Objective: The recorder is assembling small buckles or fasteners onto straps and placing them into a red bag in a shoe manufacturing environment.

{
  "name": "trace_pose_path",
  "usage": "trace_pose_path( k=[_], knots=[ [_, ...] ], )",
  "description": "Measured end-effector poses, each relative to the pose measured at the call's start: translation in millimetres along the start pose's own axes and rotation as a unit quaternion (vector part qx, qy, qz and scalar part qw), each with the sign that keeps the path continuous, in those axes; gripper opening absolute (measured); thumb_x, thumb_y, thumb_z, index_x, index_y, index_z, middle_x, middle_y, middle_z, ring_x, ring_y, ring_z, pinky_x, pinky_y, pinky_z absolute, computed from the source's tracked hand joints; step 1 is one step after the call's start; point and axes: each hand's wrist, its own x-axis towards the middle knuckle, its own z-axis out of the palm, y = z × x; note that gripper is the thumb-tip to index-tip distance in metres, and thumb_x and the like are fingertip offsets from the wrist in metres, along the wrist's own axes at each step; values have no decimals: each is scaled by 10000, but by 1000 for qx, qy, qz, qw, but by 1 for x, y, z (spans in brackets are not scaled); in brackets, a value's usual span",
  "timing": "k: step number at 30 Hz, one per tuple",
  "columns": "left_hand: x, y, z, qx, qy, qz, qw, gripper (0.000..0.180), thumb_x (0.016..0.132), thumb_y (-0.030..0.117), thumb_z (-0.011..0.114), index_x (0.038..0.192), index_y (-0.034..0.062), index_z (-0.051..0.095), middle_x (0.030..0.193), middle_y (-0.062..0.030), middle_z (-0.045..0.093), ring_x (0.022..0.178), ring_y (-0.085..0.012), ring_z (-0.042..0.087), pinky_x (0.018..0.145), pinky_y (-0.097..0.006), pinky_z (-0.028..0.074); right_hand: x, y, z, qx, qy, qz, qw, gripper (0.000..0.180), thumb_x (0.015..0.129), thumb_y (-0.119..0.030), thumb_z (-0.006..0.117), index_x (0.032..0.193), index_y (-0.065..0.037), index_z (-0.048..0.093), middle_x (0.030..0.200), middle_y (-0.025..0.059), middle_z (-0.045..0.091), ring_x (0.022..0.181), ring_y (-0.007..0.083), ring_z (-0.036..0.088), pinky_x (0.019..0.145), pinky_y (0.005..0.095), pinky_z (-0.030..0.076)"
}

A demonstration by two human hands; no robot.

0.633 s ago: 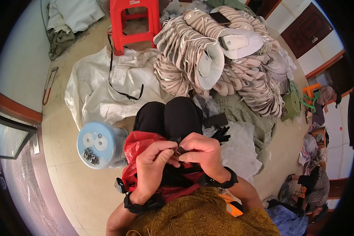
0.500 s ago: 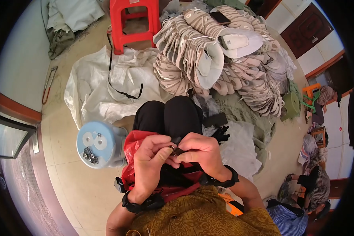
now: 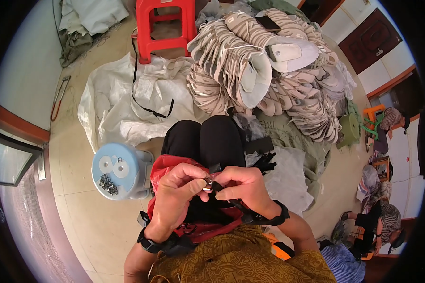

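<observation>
The left hand (image 3: 180, 191), its grip pinched on a small metal buckle (image 3: 207, 184), sits above the lap; the right hand (image 3: 243, 185), its grip pinched on a black strap (image 3: 216, 187), adjoins at 3 o'clock from the buckle. Compared with the earlier frame, the buckle shows more openly between the fingertips. From the hands, the blue stool (image 3: 130, 146) carrying loose metal buckles (image 3: 108, 185) stands at 9 o'clock, and the piled shoe pieces (image 3: 257, 80) lie at 1 o'clock.

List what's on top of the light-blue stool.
On the light-blue stool: a heap of small metal buckles and one separate metal piece. Whatever the heap covers is hidden.
</observation>
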Motion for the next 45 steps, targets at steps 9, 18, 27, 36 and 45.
trace_pose_path(
  k=[9,18,27,36,45],
  knots=[
    [0,9,-4,135,-46,-10,990,196,805,-82,467,990,-18,477,917,-113,564,814,-153,572,687,-266,497,0,-4,-6,69,-58,182,979,184,680,17,643,863,14,626,766,34,619,650,52,528,567,182,415],
    [-2,14,-1,314,-32,38,948,264,768,-93,474,1018,-8,476,877,-92,597,861,-138,590,727,-246,472,-3,0,-2,121,-78,211,967,287,652,30,660,934,3,613,810,20,607,708,54,534,627,186,427],
    [-3,24,6,445,-59,92,889,309,745,-93,490,1033,20,488,844,-102,616,818,-178,614,700,-264,484,-3,2,-5,138,-78,250,955,279,649,25,675,917,5,602,813,21,596,740,65,531,662,195,430],
    [9,29,3,399,-141,28,906,400,732,-103,488,1109,11,416,855,-130,611,797,-202,621,678,-275,494,-2,-1,-6,91,-87,164,978,312,628,15,693,925,-13,602,760,-2,566,658,49,491,605,184,400],
    [21,29,0,323,-191,-80,923,401,742,-96,481,1124,-17,390,928,-133,593,811,-150,599,695,-249,485,-3,1,-10,122,-126,220,959,243,634,34,673,869,6,618,720,-3,562,668,48,496,615,185,397]
  ],
)
